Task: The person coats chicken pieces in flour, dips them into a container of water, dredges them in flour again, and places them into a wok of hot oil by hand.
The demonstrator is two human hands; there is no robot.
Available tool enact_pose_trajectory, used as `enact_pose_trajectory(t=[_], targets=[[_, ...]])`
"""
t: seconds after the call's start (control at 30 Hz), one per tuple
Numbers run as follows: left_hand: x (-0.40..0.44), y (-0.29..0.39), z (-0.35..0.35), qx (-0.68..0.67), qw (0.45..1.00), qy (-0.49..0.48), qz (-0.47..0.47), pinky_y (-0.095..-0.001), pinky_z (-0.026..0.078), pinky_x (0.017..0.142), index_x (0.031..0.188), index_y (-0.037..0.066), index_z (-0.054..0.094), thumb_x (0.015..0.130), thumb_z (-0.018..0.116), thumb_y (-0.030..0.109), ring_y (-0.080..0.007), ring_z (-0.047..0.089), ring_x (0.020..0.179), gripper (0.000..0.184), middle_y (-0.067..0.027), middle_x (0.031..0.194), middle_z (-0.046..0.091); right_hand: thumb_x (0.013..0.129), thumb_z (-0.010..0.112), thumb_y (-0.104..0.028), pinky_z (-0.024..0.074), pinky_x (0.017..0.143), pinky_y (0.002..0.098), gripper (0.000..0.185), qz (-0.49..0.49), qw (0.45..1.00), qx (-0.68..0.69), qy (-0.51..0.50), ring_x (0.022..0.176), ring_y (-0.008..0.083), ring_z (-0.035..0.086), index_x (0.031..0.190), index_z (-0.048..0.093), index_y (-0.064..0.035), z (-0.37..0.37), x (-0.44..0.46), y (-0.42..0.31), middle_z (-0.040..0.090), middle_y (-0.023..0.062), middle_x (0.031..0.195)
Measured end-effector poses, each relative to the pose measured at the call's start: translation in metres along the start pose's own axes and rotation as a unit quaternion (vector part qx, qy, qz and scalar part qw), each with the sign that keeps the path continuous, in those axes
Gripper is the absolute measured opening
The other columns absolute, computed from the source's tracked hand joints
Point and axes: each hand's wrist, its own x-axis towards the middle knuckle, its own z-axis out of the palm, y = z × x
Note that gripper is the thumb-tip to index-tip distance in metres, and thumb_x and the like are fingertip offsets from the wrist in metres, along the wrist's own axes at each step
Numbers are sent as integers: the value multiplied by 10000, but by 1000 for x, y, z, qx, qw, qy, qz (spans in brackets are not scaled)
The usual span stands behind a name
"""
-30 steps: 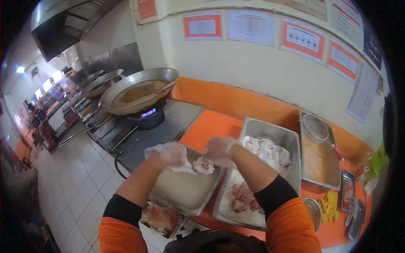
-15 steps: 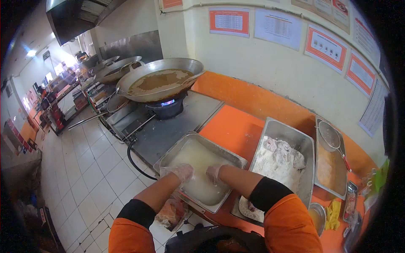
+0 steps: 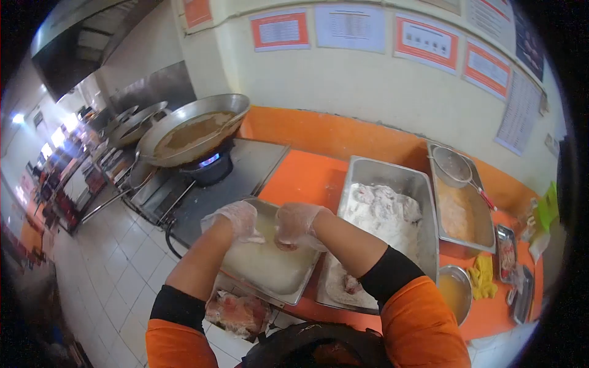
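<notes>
Gloved in clear plastic, the right hand [image 3: 300,224] curls its fingers over a small, pinkish-brown piece [image 3: 286,246], held above the pale liquid [image 3: 262,270] near the pan's far side. Beside it, with a gap between, the left hand [image 3: 230,222] is loosely bent, a whitish bit at its fingertips; whether it pinches anything firmly, I cannot tell. Half a second ago both hands were down in that liquid; now they are raised out of it and the piece shows, which I take to mean its wetting is finished or paused, with the piece kept over the steel pan [image 3: 289,299]. Just right of the pan, the deep tray [image 3: 424,191] holds white powder [image 3: 383,227] with coated lumps toward its far end; neither hand touches it. Beyond the liquid, bare orange tabletop [image 3: 314,178] runs to the wall, and at the far left a wide wok [image 3: 235,106] of brownish liquid sits over a lit burner [image 3: 211,172], well apart from both hands.
</notes>
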Motion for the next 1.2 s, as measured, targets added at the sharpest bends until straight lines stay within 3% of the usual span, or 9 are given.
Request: enact_pose_trajectory(t=[0.1, 0.23, 0.3, 0.4, 0.53, 0.7, 0.83, 1.13, 1.2], targets=[[2, 20, -35, 10, 999, 24, -22, -378, 460, 750, 855, 58, 637, 631, 631, 481, -289, 587, 820, 479, -146, 841, 621, 649, 532, -220, 456, 669, 360, 213, 31, 992, -23, 118, 723, 270, 584, 722, 644, -55, 2, -15, 32, 606, 136, 742], [7, 54, -67, 142, 953, 109, 245, -387, 464, 723, 878, 38, 620, 624, 612, 520, -295, 592, 777, 545, -144, 808, 623, 614, 585, -249, 457, 589, 344, 191, 105, 969, 59, 215, 645, 276, 582, 571, 629, -69, -46, -104, 32, 589, 152, 653], [11, 84, -74, 116, 940, 125, 295, -388, 465, 712, 895, 27, 611, 646, 598, 502, -296, 594, 765, 537, -144, 801, 624, 647, 536, -220, 462, 645, 361, 194, 150, 985, 25, 85, 690, 288, 585, 664, 635, -54, -63, -144, 19, 601, 146, 708], [16, 140, -74, -67, 982, 19, 174, -378, 462, 673, 774, 89, 647, 703, 551, 446, -290, 582, 752, 376, -162, 794, 600, 649, 530, -201, 468, 646, 372, 193, 133, 988, -84, -2, 693, 295, 591, 692, 639, -47, -44, -168, 37, 606, 147, 718], [74, 203, -23, -25, 954, -56, 295, -377, 452, 735, 792, 43, 645, 596, 637, 500, -279, 588, 814, 498, -148, 862, 615, 678, 510, -184, 470, 662, 371, 204, 225, 973, -46, 11, 722, 299, 598, 711, 646, -35, 62, -174, 87, 609, 163, 739], [142, 239, -24, 24, 965, 24, 262, -354, 453, 762, 798, 21, 648, 562, 693, 448, -272, 583, 872, 490, -177, 890, 607, 708, 488, -172, 468, 708, 369, 211, 262, 962, -46, 63, 765, 301, 598, 732, 648, -36, 135, -192, 165, 610, 175, 791], [220, 251, -21, 16, 973, 103, 206, -368, 447, 791, 861, 8, 631, 640, 670, 361, -293, 567, 920, 419, -197, 929, 593, 746, 474, -155, 470, 715, 385, 209, 489, 852, 16, 187, 811, 294, 595, 761, 647, -41, 109, -190, 225, 612, 162, 833], [294, 283, 18, -344, 909, 176, -155, -372, 440, 813, 867, 26, 639, 810, 424, 167, -302, 552, 958, 264, -203, 976, 576, 806, 426, -141, 437, 818, 363, 257, 635, 701, 214, 246, 980, 286, 545, 951, 623, -62, 157, -142, 368, 584, 136, 1008], [348, 275, 56, -154, 977, 143, 38, -385, 430, 823, 920, 21, 616, 827, 378, 211, -310, 535, 982, 319, -191, 1018, 559, 809, 419, -126, 425, 842, 364, 265, 638, 687, 244, 250, 1020, 287, 520, 980, 608, -54, 151, -144, 359, 559, 145, 1057]])
